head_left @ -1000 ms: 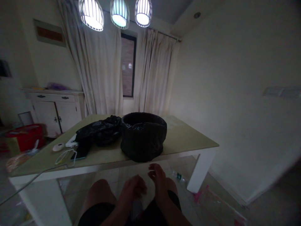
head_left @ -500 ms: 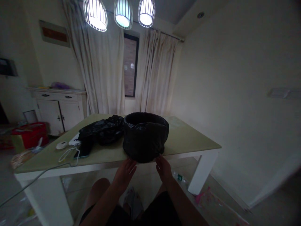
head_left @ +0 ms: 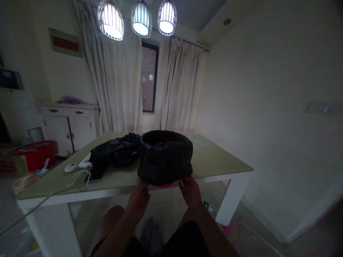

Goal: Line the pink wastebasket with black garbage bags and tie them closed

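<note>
Ok, left hand point(head_left: 138, 200) and right hand point(head_left: 190, 192) now pinch the black plastic bag point(head_left: 164, 162) by its near hem, so the red container point(head_left: 164, 185) isn't fully covered anymore.

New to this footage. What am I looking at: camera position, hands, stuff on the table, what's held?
No machine here: one camera on a person's head looks forward and down at their bare left hand and right hand. On the table, at its near edge, stands something round covered by a black plastic bag. Both hands appear to pinch the bag's lower edge, one at each side; a red strip shows beneath it. To the left lie a crumpled black bag, a phone, a cable and a small round white object, too blurred to identify.
</note>
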`<state>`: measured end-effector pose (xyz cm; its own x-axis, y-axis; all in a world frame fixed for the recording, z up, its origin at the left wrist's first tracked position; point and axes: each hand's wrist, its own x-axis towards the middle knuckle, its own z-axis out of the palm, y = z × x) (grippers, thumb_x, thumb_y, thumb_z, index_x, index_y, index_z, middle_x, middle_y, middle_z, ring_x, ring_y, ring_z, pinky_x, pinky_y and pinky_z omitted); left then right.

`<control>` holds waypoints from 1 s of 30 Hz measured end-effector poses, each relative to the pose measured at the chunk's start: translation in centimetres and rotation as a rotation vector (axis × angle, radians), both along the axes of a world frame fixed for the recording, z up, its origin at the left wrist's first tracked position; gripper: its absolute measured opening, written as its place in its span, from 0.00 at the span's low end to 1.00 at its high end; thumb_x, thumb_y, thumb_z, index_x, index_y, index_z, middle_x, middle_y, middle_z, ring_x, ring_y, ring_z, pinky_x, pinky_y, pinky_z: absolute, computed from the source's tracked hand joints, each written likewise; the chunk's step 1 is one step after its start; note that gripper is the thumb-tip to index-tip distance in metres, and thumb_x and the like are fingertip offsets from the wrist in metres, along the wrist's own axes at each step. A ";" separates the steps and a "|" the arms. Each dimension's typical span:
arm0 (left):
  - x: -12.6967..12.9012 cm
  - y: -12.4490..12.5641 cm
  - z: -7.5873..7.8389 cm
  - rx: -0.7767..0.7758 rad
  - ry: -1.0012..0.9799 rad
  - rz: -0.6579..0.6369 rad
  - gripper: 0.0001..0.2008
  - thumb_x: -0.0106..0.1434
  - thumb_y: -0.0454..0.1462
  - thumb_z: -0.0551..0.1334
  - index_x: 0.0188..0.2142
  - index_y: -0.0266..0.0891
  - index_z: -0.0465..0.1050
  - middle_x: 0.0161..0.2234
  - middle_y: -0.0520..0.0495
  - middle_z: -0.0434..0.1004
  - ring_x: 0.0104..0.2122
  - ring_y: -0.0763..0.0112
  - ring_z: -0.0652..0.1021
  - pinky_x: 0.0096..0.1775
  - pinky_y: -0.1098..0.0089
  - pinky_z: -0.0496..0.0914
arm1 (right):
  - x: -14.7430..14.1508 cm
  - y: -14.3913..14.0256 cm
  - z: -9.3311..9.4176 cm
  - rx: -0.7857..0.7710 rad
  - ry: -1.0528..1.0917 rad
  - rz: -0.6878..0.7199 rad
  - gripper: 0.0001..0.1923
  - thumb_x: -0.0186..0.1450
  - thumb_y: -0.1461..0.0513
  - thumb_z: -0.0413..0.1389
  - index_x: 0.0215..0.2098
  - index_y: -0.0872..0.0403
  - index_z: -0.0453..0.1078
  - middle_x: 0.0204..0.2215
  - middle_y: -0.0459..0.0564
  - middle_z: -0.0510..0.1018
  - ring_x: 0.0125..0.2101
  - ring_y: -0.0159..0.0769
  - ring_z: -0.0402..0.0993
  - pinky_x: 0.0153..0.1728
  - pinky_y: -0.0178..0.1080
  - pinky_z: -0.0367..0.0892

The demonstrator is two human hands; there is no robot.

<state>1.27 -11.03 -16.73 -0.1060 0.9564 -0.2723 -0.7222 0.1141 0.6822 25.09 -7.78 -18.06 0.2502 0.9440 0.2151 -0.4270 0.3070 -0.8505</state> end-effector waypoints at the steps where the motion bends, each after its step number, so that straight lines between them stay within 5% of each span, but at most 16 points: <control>1: -0.2 0.1 0.4 0.048 0.004 -0.010 0.13 0.54 0.28 0.73 0.34 0.40 0.73 0.27 0.56 0.72 0.21 0.81 0.69 0.23 0.79 0.62 | 0.1 0.2 0.5 0.019 0.019 0.003 0.15 0.53 0.50 0.68 0.34 0.47 0.75 0.36 0.47 0.85 0.39 0.42 0.83 0.42 0.46 0.81; 5: -0.4 0.5 2.7 0.291 0.066 0.058 0.19 0.48 0.34 0.76 0.39 0.42 0.76 0.37 0.52 0.81 0.30 0.74 0.78 0.30 0.76 0.71 | -0.4 1.0 4.1 0.058 0.141 0.012 0.19 0.49 0.58 0.74 0.38 0.45 0.79 0.47 0.46 0.87 0.51 0.42 0.82 0.58 0.47 0.78; 11: -1.2 2.7 4.4 0.693 0.682 0.338 0.14 0.68 0.46 0.71 0.48 0.43 0.77 0.44 0.47 0.80 0.44 0.64 0.80 0.47 0.66 0.76 | -1.5 1.4 9.6 0.100 0.231 -0.003 0.28 0.49 0.57 0.78 0.46 0.45 0.78 0.52 0.45 0.84 0.50 0.39 0.80 0.51 0.45 0.79; 15: -1.4 4.6 4.5 0.862 1.076 0.628 0.22 0.73 0.50 0.67 0.59 0.42 0.72 0.58 0.36 0.70 0.61 0.51 0.74 0.61 0.50 0.73 | -1.4 1.4 10.6 0.089 0.176 0.016 0.29 0.50 0.50 0.78 0.46 0.45 0.75 0.48 0.43 0.82 0.48 0.39 0.78 0.49 0.49 0.81; 19: -1.3 5.5 4.9 0.908 1.388 0.748 0.33 0.75 0.52 0.65 0.70 0.37 0.62 0.67 0.26 0.60 0.70 0.41 0.64 0.69 0.40 0.63 | -1.0 1.6 10.8 0.057 -0.012 0.011 0.35 0.53 0.42 0.74 0.54 0.44 0.75 0.50 0.48 0.82 0.48 0.42 0.79 0.48 0.49 0.80; 25: -2.5 5.4 8.5 1.149 1.656 0.861 0.26 0.73 0.50 0.67 0.62 0.36 0.69 0.62 0.29 0.69 0.66 0.41 0.70 0.70 0.40 0.63 | 0.1 3.3 11.9 0.016 -0.245 -0.054 0.41 0.52 0.27 0.62 0.44 0.49 0.79 0.46 0.54 0.85 0.46 0.47 0.81 0.50 0.50 0.77; 30: -2.8 4.6 12.9 1.291 1.811 0.717 0.14 0.77 0.48 0.63 0.46 0.39 0.73 0.43 0.40 0.76 0.46 0.52 0.76 0.57 0.49 0.70 | 1.3 4.5 13.4 0.002 -0.505 -0.083 0.48 0.56 0.22 0.49 0.45 0.51 0.79 0.43 0.59 0.86 0.45 0.52 0.84 0.56 0.56 0.75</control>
<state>-1.50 -6.40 -3.78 0.2705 0.2080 0.9400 0.7615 -0.6436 -0.0767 26.36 -3.29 -4.69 0.1890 0.9247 0.3304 0.0637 0.3242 -0.9438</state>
